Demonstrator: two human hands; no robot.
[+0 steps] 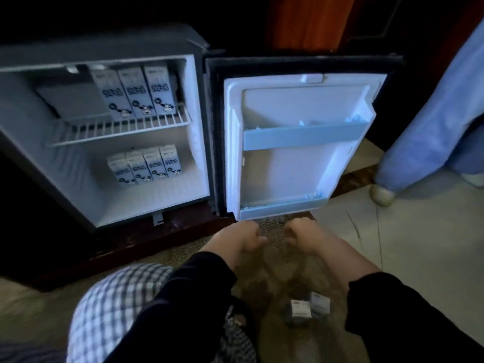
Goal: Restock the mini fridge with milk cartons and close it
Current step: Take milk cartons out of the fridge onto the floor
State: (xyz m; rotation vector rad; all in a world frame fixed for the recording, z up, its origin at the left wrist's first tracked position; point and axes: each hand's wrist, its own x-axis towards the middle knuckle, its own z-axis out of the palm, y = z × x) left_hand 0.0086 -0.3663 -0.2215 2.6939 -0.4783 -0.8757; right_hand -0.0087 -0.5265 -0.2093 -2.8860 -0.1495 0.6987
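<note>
Dim room, seen from beside a kneeling person. The floor is brown patterned carpet (272,258) in the middle, meeting pale tile (406,244) on the right. A dark wooden plinth (104,252) carries the fridge (26,121) at floor level.

The fridge stands open. Its door (296,169) is swung fully to the right, inner face showing, with a rail (303,136) across the middle and a bin (282,209) along the foot. The door's lower edge hangs just above the carpet, near the hands.

Inside, three cartons (133,93) stand upright, side by side, on the right part of the wire shelf (117,127); open shelf lies to their left. Four cartons (145,165) stand in a row on the fridge floor, towards the back, with open floor before them and on both sides. Two cartons (309,309) lie on the carpet between the person's forearms, well short of the fridge.

The left hand (243,238) and right hand (301,235) are held low over the carpet, just apart from each other and just below the door's foot. Each grip is closed, fingers curled under, around nothing. Both sleeves are dark; checked cloth (110,305) covers the left knee.

At the far right a second person's pale blue trouser leg (432,121) and shoe (382,195) stand on the tile, just beyond the door's outer edge.
</note>
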